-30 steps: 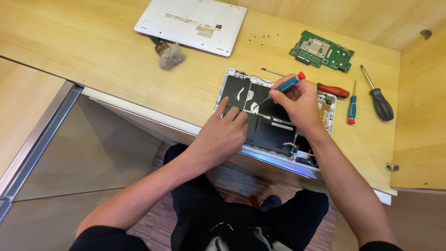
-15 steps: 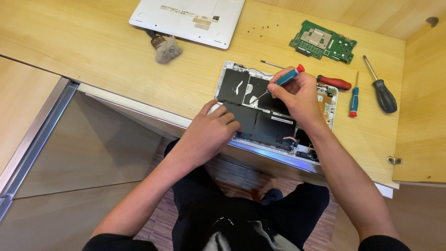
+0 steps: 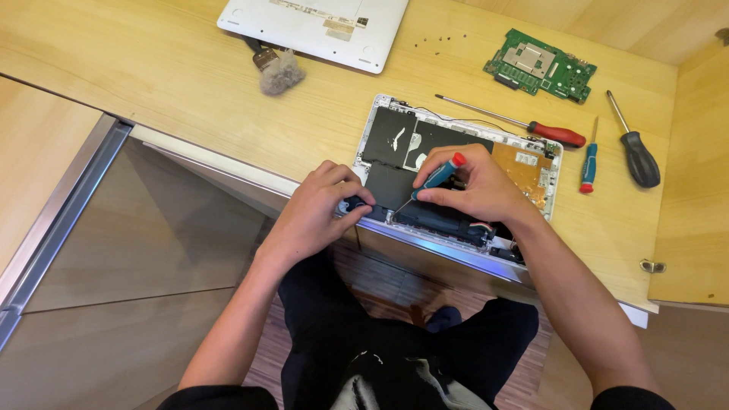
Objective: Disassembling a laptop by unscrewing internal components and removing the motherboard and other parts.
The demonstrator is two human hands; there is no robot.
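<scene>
An opened white laptop base [image 3: 383, 106] lies at the near edge of the wooden desk [image 3: 152, 68], its black battery and inner parts bare. My right hand [image 3: 474, 186] grips a small blue screwdriver with a red cap [image 3: 439, 175], its tip down at the base's near-left part. My left hand [image 3: 319, 209] rests on the base's near-left corner, fingers curled on a small dark part there.
A white laptop cover [image 3: 319, 26] lies at the back with a dusty brush [image 3: 277, 72] beside it. A green circuit board [image 3: 541, 64], loose screws [image 3: 440, 43], a red-handled screwdriver [image 3: 524, 125], a small blue one [image 3: 588, 163] and a black-handled one [image 3: 634, 148] lie to the right.
Both hands have moved toward the base's near-left corner. The blue screwdriver's tip has dropped from the middle of the base to its near edge.
</scene>
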